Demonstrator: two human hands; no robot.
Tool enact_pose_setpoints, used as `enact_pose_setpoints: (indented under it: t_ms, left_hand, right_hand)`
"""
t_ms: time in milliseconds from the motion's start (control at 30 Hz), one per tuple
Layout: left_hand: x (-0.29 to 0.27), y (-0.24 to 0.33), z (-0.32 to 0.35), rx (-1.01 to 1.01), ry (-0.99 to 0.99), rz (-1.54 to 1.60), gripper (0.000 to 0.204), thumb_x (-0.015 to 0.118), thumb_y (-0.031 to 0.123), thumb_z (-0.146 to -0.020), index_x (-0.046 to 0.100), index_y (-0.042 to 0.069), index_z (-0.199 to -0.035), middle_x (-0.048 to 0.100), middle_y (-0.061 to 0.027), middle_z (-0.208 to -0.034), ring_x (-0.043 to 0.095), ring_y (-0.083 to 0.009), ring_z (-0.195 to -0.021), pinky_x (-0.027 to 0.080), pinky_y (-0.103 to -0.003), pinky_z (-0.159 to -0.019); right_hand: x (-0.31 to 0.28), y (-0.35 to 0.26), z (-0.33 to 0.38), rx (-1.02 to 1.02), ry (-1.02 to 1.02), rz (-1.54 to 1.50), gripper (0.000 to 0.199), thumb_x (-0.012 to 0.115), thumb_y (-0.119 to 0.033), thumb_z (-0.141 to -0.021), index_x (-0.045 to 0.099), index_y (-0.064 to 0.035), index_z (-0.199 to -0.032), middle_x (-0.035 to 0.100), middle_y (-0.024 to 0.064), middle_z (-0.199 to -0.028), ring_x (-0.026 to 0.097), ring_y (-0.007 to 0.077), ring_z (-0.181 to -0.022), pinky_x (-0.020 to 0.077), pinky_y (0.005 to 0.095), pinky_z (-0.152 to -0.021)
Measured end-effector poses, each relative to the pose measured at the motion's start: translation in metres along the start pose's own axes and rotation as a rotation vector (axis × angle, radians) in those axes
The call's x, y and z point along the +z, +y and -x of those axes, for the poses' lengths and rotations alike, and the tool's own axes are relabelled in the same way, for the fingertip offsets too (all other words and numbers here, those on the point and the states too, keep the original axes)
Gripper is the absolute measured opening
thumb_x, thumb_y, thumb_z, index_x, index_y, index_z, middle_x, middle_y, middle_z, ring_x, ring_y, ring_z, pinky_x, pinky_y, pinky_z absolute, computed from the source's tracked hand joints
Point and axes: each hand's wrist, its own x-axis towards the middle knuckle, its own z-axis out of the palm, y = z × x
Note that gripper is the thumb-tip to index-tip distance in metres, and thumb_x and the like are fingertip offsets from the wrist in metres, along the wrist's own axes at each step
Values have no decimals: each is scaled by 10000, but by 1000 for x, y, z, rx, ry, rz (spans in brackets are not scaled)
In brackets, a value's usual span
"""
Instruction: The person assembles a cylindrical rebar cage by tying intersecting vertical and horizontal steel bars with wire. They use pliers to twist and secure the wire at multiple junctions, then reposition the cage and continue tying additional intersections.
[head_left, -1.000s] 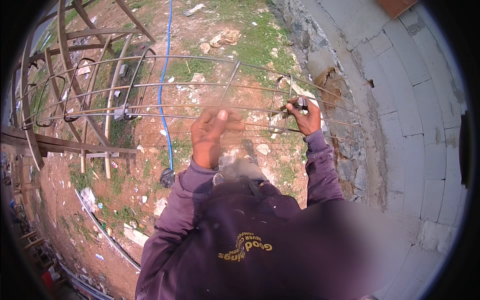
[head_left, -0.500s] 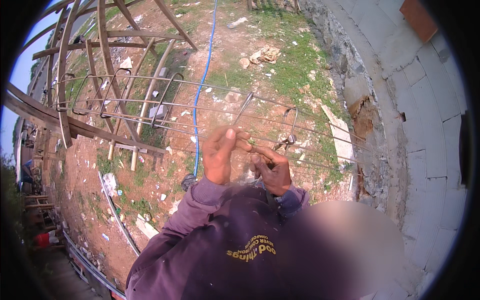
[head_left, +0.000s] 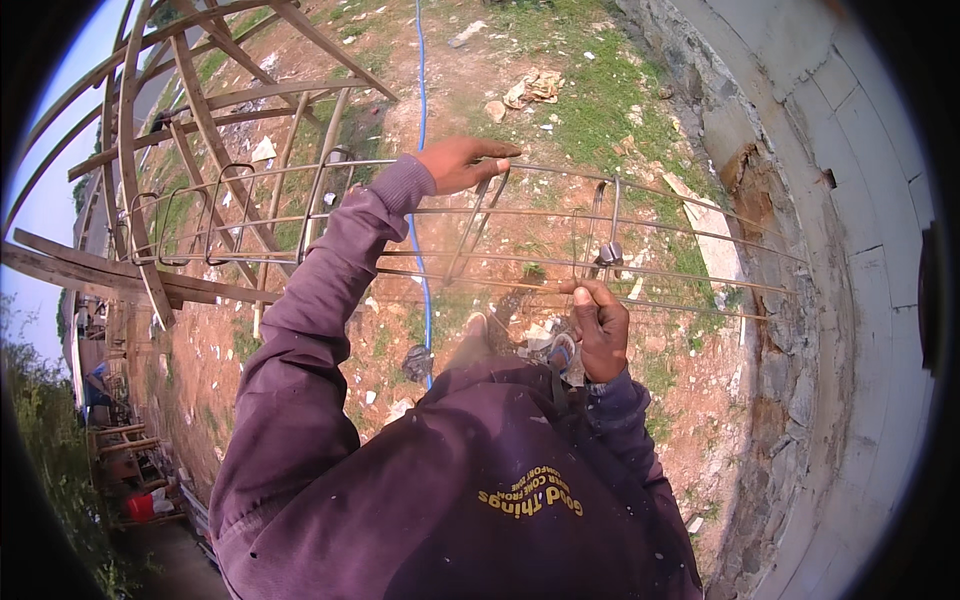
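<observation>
Looking down on a rebar cage (head_left: 520,250) lying flat, long axis running left to right across the view, above red dirt and patchy grass. Left hand (head_left: 462,163) stretched out to the far top bar, fingers flat along it near a tilted stirrup (head_left: 478,225), more resting than clenched. Right hand (head_left: 600,325) way closer in, closed on the near bar just under an upright stirrup (head_left: 605,235). Blue hose (head_left: 420,90) running off below, block wall (head_left: 850,200) off right.
</observation>
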Motion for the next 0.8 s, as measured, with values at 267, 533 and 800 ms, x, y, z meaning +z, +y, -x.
enact_pose_setpoints:
  t_ms: [267, 533, 800]
  left_hand:
    - [-22, -62, 33, -3, -235, -53, 470, 531, 383, -997, 582, 65, -1339, 655, -189, -1227, 651, -341, -1104, 500, -425, -973]
    - [-3, -72, 35, 122, -254, 8, 478, 544, 174, -969, 469, 59, -1427, 562, -205, -1358, 568, -358, -1230, 447, -438, -1046]
    - [-28, -83, 24, 19, -369, 566, 438, 475, 208, -989, 518, 61, -1400, 536, -87, -1415, 500, -233, -1298, 389, -352, -1094]
  right_hand:
    - [12, -8, 15, 11, 205, 145, 212, 530, -189, -1023, 632, -33, -1125, 460, -59, -657, 387, 34, -603, 313, 248, -537]
    - [78, -3, -19, -107, 364, 510, 205, 603, -210, -955, 665, -20, -999, 614, 153, -702, 582, 179, -606, 458, 344, -597]
    - [138, -33, -47, -305, 207, 1156, 166, 641, -160, -809, 639, -18, -895, 644, 204, -716, 643, 381, -684, 486, 487, -627]
